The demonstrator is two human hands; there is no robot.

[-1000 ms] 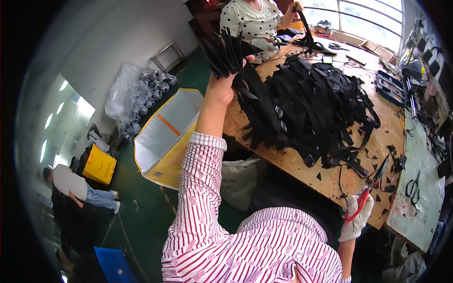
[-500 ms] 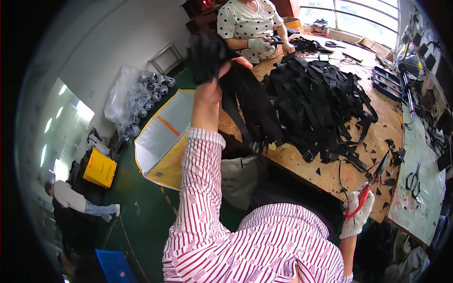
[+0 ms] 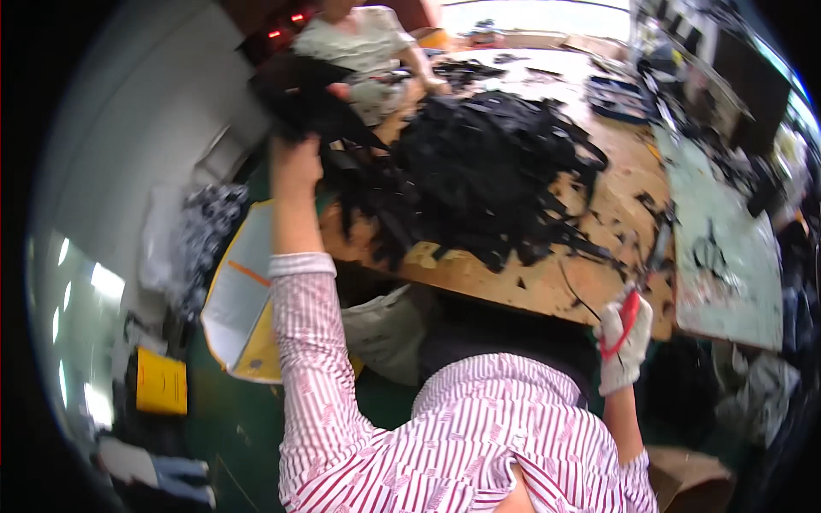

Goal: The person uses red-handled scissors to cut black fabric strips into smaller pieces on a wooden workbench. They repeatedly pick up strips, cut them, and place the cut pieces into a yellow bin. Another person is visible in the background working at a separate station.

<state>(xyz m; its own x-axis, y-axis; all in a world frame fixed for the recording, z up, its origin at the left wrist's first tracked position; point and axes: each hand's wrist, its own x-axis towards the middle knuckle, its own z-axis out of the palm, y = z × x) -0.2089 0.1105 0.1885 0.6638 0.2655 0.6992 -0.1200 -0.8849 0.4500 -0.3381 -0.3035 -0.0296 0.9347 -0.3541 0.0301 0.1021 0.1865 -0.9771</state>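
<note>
My left hand (image 3: 296,161), bare and motion-blurred, grips a bundle of black straps (image 3: 298,103) raised at the wooden table's left side, beside a larger heap of black straps (image 3: 487,167). The bundle hides most of my fingers. My right hand (image 3: 623,344), in a white knitted glove, is closed on red-handled scissors (image 3: 633,316) at the table's front right. Their blades point up over the wood (image 3: 522,284), where small black offcuts lie scattered.
A co-worker (image 3: 351,38) sits across the table. Left are a yellow-trimmed open bin (image 3: 244,299), bagged goods (image 3: 167,239), a yellow box (image 3: 161,380) and a person (image 3: 150,470). Right are a pale board (image 3: 723,316), another pair of scissors (image 3: 710,248) and a toolbox (image 3: 617,98).
My left hand with the strap bundle has moved leftward. The whole view has swung, so the table sits farther left and the walking person lower. My right hand still holds the scissors.
</note>
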